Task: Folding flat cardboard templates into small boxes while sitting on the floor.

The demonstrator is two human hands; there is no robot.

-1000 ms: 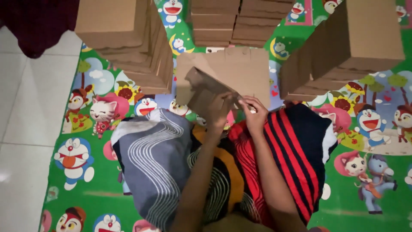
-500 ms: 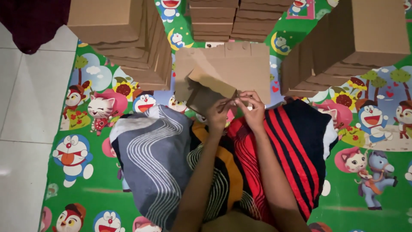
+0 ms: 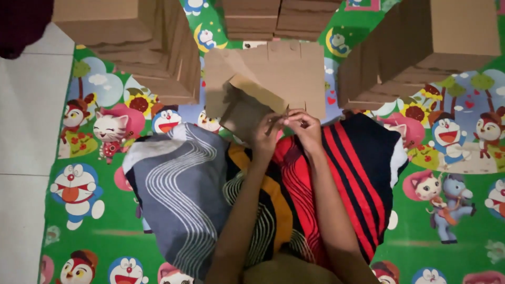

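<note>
Forearms run up from the bottom edge over a lap wrapped in patterned cloth, grey with white wavy lines on the left, orange in the middle, black with red stripes on the right. Both hands meet just above the lap. The left hand curls its fingers around the near edge of a partly folded cardboard box piece, pinching it; the right hand sits just beside, touching the left, its fingers bent and pressed together on a small flap at the same corner. The folded piece is tilted, one flap standing up at an angle, and it rests over the front of the lap.

Behind it, touching or nearly so, lies a flat sheet of cardboard with notches along its far edge, on a green floor mat printed with cartoon characters. To the left stands a stack of flat cardboard, leaning; to the right another stack, also leaning; at the far top middle, two lower piles side by side. White floor tiles border the mat on the left, with a dark red cloth in the top left corner.
</note>
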